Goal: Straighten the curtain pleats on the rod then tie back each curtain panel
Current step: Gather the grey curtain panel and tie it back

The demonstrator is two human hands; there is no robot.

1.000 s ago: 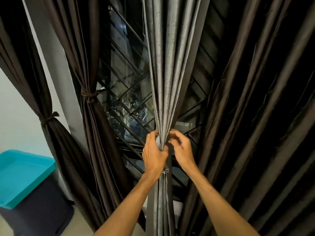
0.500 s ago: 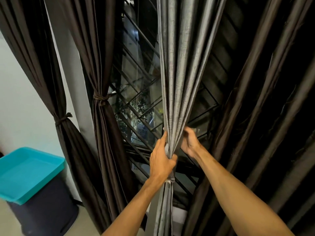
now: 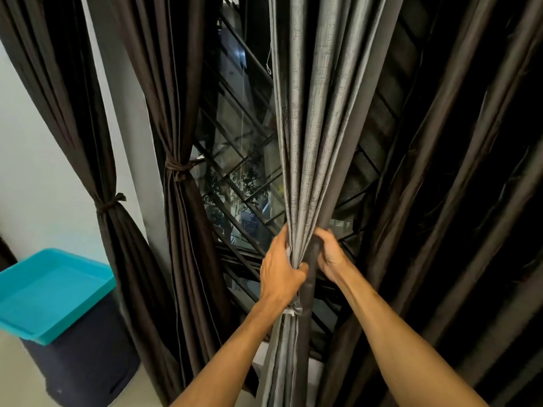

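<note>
Since the earlier frame, the right hand (image 3: 330, 254) has closed in on the gathered bundle. Its fingers now curl round the dark fold at the right edge of the bundle. The left hand (image 3: 279, 271) keeps its grip, fingers and thumb clamped round the grey curtain panel (image 3: 317, 127), which hangs in front of the window grille (image 3: 235, 186).

Room: a pale wall (image 3: 35, 171) at left, a light floor (image 3: 17, 377) below it, and glass behind the diagonal grille bars.

Count:
- Hands: two, both on the bundle and just beside each other.
- Tied dark panels: two, the outer panel (image 3: 88, 142) and the inner panel (image 3: 176, 113).
- Ties: two, one outer tie (image 3: 110, 204) and one inner tie (image 3: 176, 171).
- Loose dark curtain (image 3: 455, 171): one mass of folds at right.
- Bin (image 3: 85, 362): one, with one teal lid (image 3: 53, 292).
</note>
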